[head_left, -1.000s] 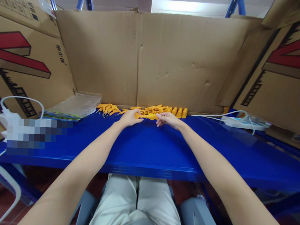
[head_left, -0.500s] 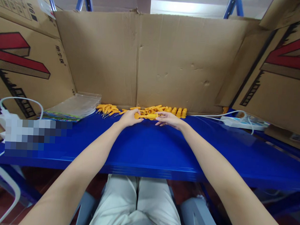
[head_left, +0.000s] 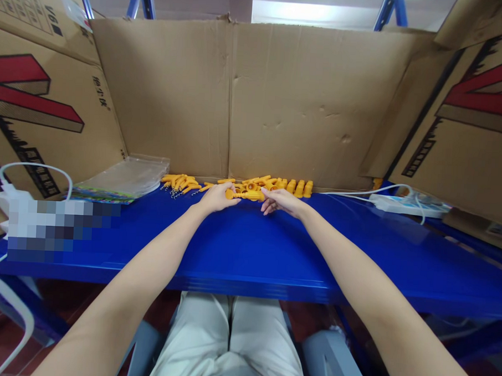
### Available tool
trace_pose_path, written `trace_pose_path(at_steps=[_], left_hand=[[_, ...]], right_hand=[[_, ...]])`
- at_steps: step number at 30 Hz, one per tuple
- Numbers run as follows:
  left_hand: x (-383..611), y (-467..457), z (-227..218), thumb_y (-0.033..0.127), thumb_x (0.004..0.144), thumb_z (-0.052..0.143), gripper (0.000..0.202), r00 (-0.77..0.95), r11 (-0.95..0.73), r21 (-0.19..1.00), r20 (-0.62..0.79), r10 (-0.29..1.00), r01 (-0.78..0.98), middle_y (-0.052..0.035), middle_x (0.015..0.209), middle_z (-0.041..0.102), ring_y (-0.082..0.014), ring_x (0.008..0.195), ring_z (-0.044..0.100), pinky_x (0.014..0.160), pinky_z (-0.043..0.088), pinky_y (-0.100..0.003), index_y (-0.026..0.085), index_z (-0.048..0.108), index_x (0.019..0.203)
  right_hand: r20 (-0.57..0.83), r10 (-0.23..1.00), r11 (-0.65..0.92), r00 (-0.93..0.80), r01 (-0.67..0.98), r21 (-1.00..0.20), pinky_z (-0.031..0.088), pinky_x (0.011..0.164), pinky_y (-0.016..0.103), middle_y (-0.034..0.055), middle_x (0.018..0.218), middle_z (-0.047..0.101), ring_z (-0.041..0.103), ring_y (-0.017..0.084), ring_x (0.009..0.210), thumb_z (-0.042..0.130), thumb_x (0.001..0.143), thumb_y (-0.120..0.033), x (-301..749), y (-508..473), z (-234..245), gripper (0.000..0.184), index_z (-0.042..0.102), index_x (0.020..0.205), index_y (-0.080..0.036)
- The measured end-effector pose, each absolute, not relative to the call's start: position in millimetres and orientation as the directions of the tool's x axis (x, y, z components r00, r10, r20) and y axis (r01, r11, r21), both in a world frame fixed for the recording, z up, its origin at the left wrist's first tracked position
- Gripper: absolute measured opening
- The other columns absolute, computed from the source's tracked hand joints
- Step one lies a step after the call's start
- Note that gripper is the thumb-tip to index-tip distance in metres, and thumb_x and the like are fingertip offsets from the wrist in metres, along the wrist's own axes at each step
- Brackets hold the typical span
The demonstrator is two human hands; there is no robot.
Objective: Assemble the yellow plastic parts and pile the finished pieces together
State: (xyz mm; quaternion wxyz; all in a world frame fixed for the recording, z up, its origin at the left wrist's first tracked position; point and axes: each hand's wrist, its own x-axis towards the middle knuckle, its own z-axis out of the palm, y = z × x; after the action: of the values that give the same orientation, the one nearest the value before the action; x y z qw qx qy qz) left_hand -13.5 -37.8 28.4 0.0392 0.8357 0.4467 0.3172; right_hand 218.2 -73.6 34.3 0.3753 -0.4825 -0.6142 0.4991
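Observation:
A yellow plastic corkscrew piece (head_left: 251,194) lies sideways between my two hands, just above the blue table. My left hand (head_left: 218,197) is closed around its left end, where a round yellow disc (head_left: 229,194) shows by the fingertips. At the right end, the thumb and fingers of my right hand (head_left: 282,202) pinch it, the lower fingers curled. Behind the hands lies a row of loose yellow parts (head_left: 268,180), partly hidden by my fingers. Yellow handles with metal spirals (head_left: 181,182) are heaped to the left; bell-shaped yellow sleeves (head_left: 300,188) stand to the right.
Clear plastic bags (head_left: 124,174) lie at the table's left rear. A white power strip (head_left: 394,205) with cables sits at the right. Cardboard panels (head_left: 300,107) wall the back and sides of the blue table (head_left: 257,243). White plugs and a cable (head_left: 35,165) stand far left.
My right hand has shifted slightly left along the yellow piece, its fingers curling more and pointing lower. My left hand stays almost still.

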Motion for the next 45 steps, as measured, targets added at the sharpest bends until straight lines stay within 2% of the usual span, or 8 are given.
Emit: trace_pose_path(at_steps=[15,18,22,24,31,45], left_hand=[[-15.0,-33.4,26.2,0.041,0.067,0.070,0.028,0.398,-0.617,0.390,0.508,0.763,0.684,0.0018,0.065,0.060,-0.0167,0.066,0.057,0.062,0.038,-0.027,0.020,0.057,0.082],[-15.3,-33.6,26.4,0.041,0.069,0.069,0.027,0.396,-0.604,0.408,0.487,0.778,0.685,0.0016,0.064,0.060,-0.0164,0.065,0.056,0.062,0.037,-0.027,0.020,0.057,0.082],[-15.7,-33.1,26.7,0.042,0.069,0.068,0.029,0.397,-0.606,0.375,0.501,0.769,0.701,0.0013,0.067,0.060,-0.0170,0.068,0.057,0.063,0.037,-0.027,0.020,0.057,0.083],[-15.9,-32.7,26.6,0.042,0.068,0.068,0.029,0.397,-0.607,0.367,0.505,0.767,0.705,0.0010,0.069,0.061,-0.0176,0.070,0.057,0.065,0.038,-0.028,0.020,0.058,0.084],[-16.3,-32.5,26.2,0.042,0.069,0.068,0.029,0.411,-0.619,0.359,0.506,0.758,0.699,0.0003,0.070,0.062,-0.0182,0.071,0.059,0.066,0.040,-0.028,0.020,0.059,0.085],[-16.9,-32.5,26.0,0.042,0.071,0.067,0.030,0.416,-0.610,0.348,0.490,0.766,0.712,-0.0010,0.071,0.062,-0.0197,0.073,0.060,0.066,0.040,-0.029,0.019,0.059,0.087]], right_hand=[[-0.054,0.971,0.011,-0.234,0.267,-0.964,0.053,0.051,0.021,0.0068,0.061,0.069,0.065,0.013,0.051,0.045,0.096,-0.046,217.5,-75.2,35.7,0.036,0.053,0.077,-0.017],[-0.052,0.968,0.014,-0.244,0.263,-0.965,0.055,0.054,0.022,0.0093,0.076,0.073,0.068,0.014,0.056,0.048,0.095,-0.046,219.0,-75.9,35.9,0.033,0.058,0.089,-0.015],[-0.021,0.957,0.048,-0.291,0.227,-0.973,0.056,0.062,0.020,0.0121,0.112,0.070,0.071,0.013,0.071,0.056,0.093,-0.034,221.1,-75.1,34.9,0.024,0.061,0.107,-0.015],[-0.001,0.950,0.066,-0.311,0.203,-0.977,0.056,0.065,0.020,0.0120,0.117,0.068,0.071,0.012,0.075,0.059,0.091,-0.030,221.6,-73.9,33.8,0.024,0.062,0.110,-0.016],[0.018,0.948,0.072,-0.318,0.160,-0.984,0.056,0.065,0.020,0.0100,0.105,0.072,0.071,0.013,0.075,0.064,0.087,-0.027,222.5,-70.5,31.6,0.015,0.067,0.097,-0.016],[0.006,0.953,0.056,-0.302,0.159,-0.986,0.055,0.065,0.021,0.0098,0.097,0.074,0.071,0.013,0.074,0.061,0.090,-0.029,221.9,-71.7,32.9,0.015,0.067,0.094,-0.015]])
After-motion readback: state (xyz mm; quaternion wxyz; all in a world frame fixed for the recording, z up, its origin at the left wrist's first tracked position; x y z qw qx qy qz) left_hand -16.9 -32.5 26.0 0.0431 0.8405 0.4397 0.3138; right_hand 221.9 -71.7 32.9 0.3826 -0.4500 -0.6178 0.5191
